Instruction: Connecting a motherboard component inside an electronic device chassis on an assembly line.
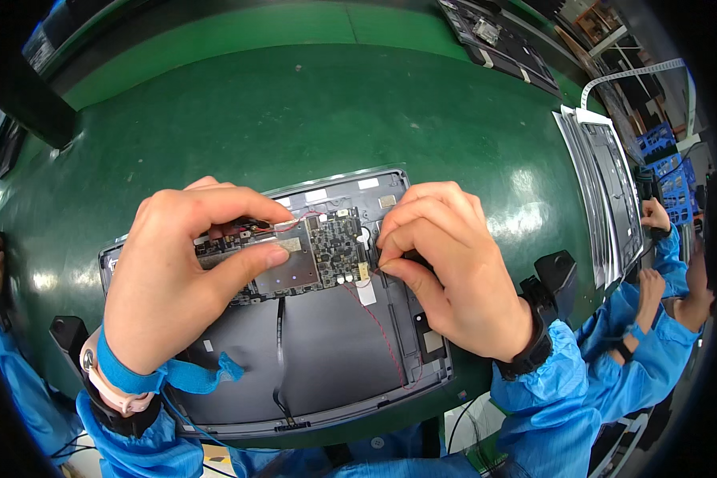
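Observation:
A circuit board [336, 247] with a metal shield plate lies over the upper part of a dark grey device casing [327, 358], slightly tilted. My left hand [175, 263] grips the board from the left, thumb on its face and fingers at its far edge. Just off the board's right edge, beside a small pale connector [364, 271], my right hand [454, 271] pinches thumb and forefinger together; what sits between them is hidden. A thin red wire [372, 320] runs from the board down to the casing's lower right. A black flat cable [280, 350] crosses the casing's middle.
The casing rests on a green table [295, 111]. Stacked panels [601, 191] stand at the right, near a co-worker's hands and blue sleeves [645, 358]. Another opened casing [502, 44] lies at the far right. A blue band [191, 376] hangs from my left wrist.

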Demonstrator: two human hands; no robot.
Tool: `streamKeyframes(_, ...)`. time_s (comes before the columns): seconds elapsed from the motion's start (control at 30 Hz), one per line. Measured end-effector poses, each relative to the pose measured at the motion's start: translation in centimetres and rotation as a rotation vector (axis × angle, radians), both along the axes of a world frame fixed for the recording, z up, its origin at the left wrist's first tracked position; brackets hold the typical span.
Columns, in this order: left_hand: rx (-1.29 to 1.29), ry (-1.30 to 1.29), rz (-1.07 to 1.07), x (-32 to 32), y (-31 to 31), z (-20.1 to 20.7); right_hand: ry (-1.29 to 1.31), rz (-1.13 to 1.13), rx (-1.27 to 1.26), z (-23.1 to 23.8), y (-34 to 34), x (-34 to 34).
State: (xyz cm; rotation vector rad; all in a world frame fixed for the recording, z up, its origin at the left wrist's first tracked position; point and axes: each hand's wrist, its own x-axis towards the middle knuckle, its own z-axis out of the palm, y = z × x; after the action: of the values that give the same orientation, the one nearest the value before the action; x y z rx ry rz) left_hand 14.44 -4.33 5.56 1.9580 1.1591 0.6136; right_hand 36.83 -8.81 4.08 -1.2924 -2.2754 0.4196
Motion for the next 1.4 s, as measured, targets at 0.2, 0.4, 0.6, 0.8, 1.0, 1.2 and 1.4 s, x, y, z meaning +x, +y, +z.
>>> streamKeyframes(0.2,-0.083,-0.047,0.033,-0.2,0.1,0.1,0.240,-0.013,-0.165,0.0,0.9,0.2)
streamKeyframes(0.4,-0.085,-0.042,0.011,-0.4,0.3,0.2,0.303,0.004,-0.176,0.1,1.0,0.5)
streamKeyframes(0.6,-0.160,-0.134,0.083,-0.2,0.3,0.3,0.435,-0.019,-0.234,0.1,0.9,1.0)
streamKeyframes(0.8,0.053,-0.030,0.049,-1.3,0.1,0.6,0.432,-0.056,-0.169,0.1,0.8,1.1)
streamKeyframes(1.0,0.088,0.000,0.041,-1.2,0.6,0.2,0.255,0.026,-0.052,0.3,0.3,0.6)
streamKeyframes(1.2,0.129,0.051,0.028,-1.0,0.2,0.2,0.229,0.065,-0.032,-0.3,0.3,0.4)
streamKeyframes(1.4,0.246,0.085,-0.042,-0.9,0.1,-0.7,0.276,0.006,-0.032,-0.9,0.2,0.5)
